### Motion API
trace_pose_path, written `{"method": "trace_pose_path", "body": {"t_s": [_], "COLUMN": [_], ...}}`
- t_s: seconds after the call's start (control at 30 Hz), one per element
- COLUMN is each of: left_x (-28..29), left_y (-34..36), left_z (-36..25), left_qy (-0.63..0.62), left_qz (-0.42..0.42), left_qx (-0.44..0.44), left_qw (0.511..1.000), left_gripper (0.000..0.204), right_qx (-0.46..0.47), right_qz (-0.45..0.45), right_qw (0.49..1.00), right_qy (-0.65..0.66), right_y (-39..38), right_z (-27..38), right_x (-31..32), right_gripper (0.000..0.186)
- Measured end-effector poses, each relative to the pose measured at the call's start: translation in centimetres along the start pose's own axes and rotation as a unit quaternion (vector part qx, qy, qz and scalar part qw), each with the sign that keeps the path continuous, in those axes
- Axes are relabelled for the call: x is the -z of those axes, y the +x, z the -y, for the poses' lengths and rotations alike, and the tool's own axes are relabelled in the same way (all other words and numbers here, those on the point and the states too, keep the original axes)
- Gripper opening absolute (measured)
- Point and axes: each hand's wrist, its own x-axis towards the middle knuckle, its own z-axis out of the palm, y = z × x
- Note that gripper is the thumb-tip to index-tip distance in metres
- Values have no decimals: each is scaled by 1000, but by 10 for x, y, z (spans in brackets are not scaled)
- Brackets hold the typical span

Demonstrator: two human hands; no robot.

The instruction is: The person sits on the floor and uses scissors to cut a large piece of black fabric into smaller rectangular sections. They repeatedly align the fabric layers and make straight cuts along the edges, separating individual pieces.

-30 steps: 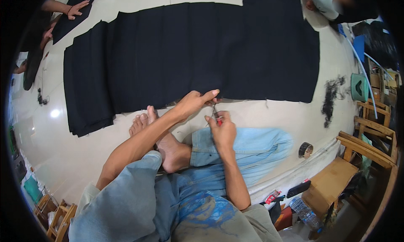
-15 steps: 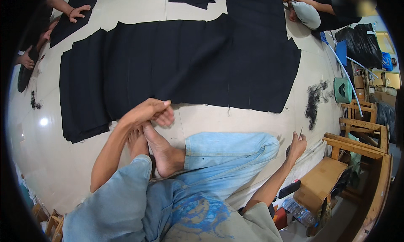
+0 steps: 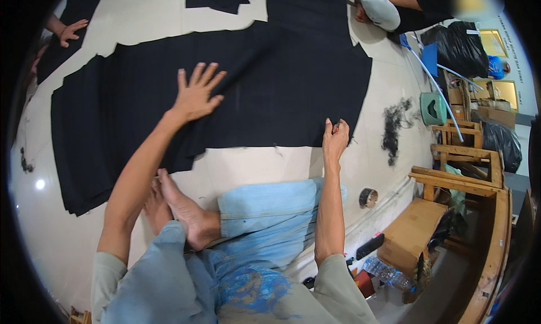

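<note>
A long black cloth (image 3: 282, 93) lies spread on the pale floor before me, with layers stacked at its left end. My left hand (image 3: 197, 97) is open on the middle of it, palm down and fingers spread. At the cloth's near right edge, my right hand (image 3: 336, 144) is closed around a small tool (image 3: 336, 128) with a red part. Most of that tool is hidden by the fingers, so its kind does not show. Short loose threads stick out along the near edge. My bare feet (image 3: 186, 214) are just below the cloth.
Dark thread scraps (image 3: 393, 133) lie right of the cloth, near a green plastic stool (image 3: 433, 108). A round tin (image 3: 368, 197) stands by my right knee. Wooden frames (image 3: 456, 182) and a cardboard box (image 3: 414, 225) line the right side. Another person's hand (image 3: 72, 33) rests on black cloth at upper left.
My left hand has gone from above my feet up onto the cloth and spread out. My right hand has moved from beside the knee to the cloth's near edge. The whole view has shifted somewhat.
</note>
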Motion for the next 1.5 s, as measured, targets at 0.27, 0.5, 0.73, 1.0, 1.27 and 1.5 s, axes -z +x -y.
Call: {"method": "trace_pose_path", "body": {"t_s": [0.27,0.5,0.73,1.0,1.27,1.5], "left_x": [-7,-5,1,15,5,39], "left_y": [-81,-111,-101,-85,-94,-125], "left_z": [133,158,132,60,55,109], "left_qy": [51,76,-175,-153,-214,-314], "left_qz": [-39,-23,-37,-37,-87,5], "left_qx": [123,170,227,205,252,232], "left_qw": [990,982,957,966,940,921], "left_gripper": [52,53,62,47,46,57], "right_qx": [-319,-209,-193,44,254,-197], "right_qz": [-16,153,134,-76,437,-29], "right_qw": [916,920,942,991,861,946], "right_qy": [-245,294,239,-98,-65,256], "right_y": [49,13,69,107,70,25], "right_z": [-193,-60,13,90,182,37], "right_x": [59,33,-42,22,44,-19], "right_gripper": [29,34,36,14,38,43]}}
